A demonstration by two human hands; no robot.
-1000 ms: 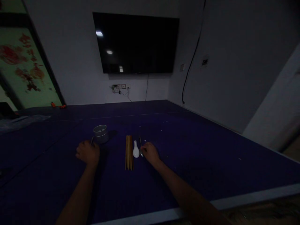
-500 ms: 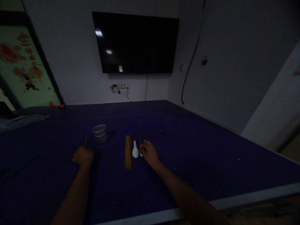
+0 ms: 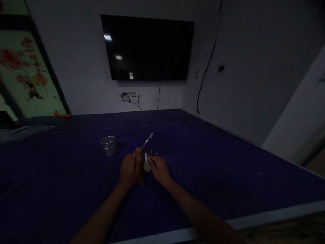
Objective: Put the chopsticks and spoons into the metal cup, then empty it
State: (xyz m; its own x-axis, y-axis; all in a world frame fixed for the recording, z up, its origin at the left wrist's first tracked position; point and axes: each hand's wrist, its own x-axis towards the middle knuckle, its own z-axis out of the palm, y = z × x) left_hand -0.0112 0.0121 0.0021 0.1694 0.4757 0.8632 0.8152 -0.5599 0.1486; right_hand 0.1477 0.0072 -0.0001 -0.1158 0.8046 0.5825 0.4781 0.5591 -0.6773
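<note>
My left hand (image 3: 129, 169) is closed around a slim metal utensil (image 3: 146, 140), its shiny end pointing up and to the right. The kind of utensil is hidden by the grip and the dim light. Below and beside this hand lies a row of several wooden chopsticks (image 3: 141, 176), partly covered by it. A white soup spoon (image 3: 146, 166) rests face down or up, I cannot tell which, just right of the chopsticks. My right hand (image 3: 159, 169) has thumb and forefinger pinched at the spoon's handle. A thin dark handle (image 3: 151, 151) shows beyond these fingers; its lower part is hidden.
A metal cup (image 3: 109, 146) stands upright to the left on the dark blue surface (image 3: 203, 152). Small white bits are scattered on the right. Clear plastic (image 3: 25, 132) and an orange object (image 3: 62, 114) lie at the far left. A television (image 3: 149, 47) hangs on the wall.
My left hand has moved right, from beside the cup to the chopsticks, carrying the metal utensil. My right fingers have shifted slightly left, from the metal spoon to the white spoon's handle.
</note>
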